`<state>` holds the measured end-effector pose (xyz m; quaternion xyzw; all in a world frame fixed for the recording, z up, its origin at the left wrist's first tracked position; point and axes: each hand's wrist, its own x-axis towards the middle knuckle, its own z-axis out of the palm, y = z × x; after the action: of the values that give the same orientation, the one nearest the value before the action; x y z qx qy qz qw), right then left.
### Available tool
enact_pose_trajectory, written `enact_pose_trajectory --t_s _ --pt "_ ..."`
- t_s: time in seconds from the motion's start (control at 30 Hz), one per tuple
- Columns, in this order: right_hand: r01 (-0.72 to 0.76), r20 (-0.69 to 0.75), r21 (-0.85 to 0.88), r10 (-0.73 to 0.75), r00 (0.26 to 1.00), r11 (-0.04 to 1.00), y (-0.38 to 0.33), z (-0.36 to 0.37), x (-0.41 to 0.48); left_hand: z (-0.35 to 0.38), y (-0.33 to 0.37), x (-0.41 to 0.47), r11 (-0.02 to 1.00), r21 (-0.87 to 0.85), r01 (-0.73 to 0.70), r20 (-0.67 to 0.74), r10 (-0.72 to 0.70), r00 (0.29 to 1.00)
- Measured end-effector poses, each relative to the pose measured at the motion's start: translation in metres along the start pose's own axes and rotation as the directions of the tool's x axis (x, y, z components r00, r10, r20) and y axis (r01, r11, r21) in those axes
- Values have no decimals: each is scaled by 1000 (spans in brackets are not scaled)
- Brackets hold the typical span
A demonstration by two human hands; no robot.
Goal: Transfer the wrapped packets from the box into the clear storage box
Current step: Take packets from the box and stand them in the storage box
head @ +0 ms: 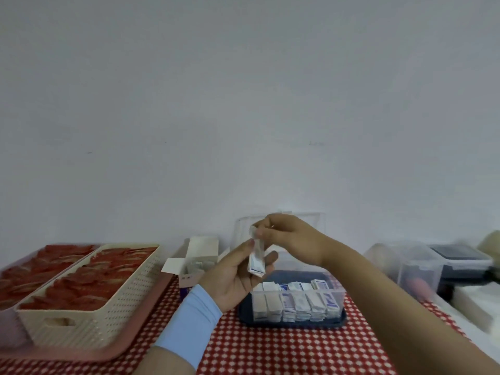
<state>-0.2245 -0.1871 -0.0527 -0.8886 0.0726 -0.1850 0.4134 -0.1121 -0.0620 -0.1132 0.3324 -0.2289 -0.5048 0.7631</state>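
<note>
My left hand holds a small stack of white-and-blue wrapped packets upright between thumb and fingers, above the clear storage box. My right hand pinches the top of that stack from above. Several packets stand in a row inside the clear box, against its front wall. The open white cardboard box sits just left of my hands, with a few packets visible inside.
A cream perforated basket full of red items sits on a pink tray at the left. A dark blue lid lies under the clear box. More clear containers stand at the right. A red-and-white checked cloth covers the table.
</note>
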Motion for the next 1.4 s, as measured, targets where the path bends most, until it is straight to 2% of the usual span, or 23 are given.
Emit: enact_pose_trajectory --t_s 0.07,0.13,0.33,0.47,0.57,0.63,0.67,0.73,0.77,0.83,0.87,0.93,1.03,1.23,1.4 --pt "-55 -32 64 57 998 996 4 -10 2 6 0 0 1000 21 17 16 -18 1000" --pt "-100 -1 40 100 995 994 5 -18 1 9 -1 2 997 78 27 14 -28 1000" --pt "-93 20 15 92 996 996 12 -39 -1 14 -2 9 981 178 80 79 -95 992" --pt "-105 60 -2 104 993 995 17 -46 0 17 -2 17 962 266 62 71 -84 994" --pt "-134 21 -40 135 991 990 23 -55 2 22 0 21 897 436 69 41 -96 995" --pt "-179 -53 -67 175 983 982 33 -61 6 24 4 26 766 639 65 -8 -78 997" --pt "-206 -91 -102 197 976 973 41 -63 9 21 6 32 638 769 46 -34 -31 999" --pt "-264 -118 -222 243 963 939 57 -63 14 17 10 40 247 969 -20 -8 115 993" --pt "-290 -100 -277 272 957 916 64 -59 17 15 10 43 42 998 -51 44 144 989" --pt "-321 -43 -353 327 944 879 76 -49 22 13 7 46 -258 963 -79 96 52 994" --pt "-327 -15 -378 348 937 866 82 -42 25 11 4 48 -346 934 -86 82 -26 996" --pt "-321 32 -424 368 929 847 91 -32 29 5 -4 52 -440 895 -78 21 -133 991" --pt "-316 81 -451 391 917 835 102 -23 34 -6 -10 55 -508 859 -69 -27 -179 983" --pt "-290 135 -498 404 905 817 105 -10 39 -17 -16 52 -577 813 -71 -88 -242 966" --pt "-298 176 -521 442 880 800 110 -4 39 -18 -18 55 -594 799 -90 -64 -232 971"
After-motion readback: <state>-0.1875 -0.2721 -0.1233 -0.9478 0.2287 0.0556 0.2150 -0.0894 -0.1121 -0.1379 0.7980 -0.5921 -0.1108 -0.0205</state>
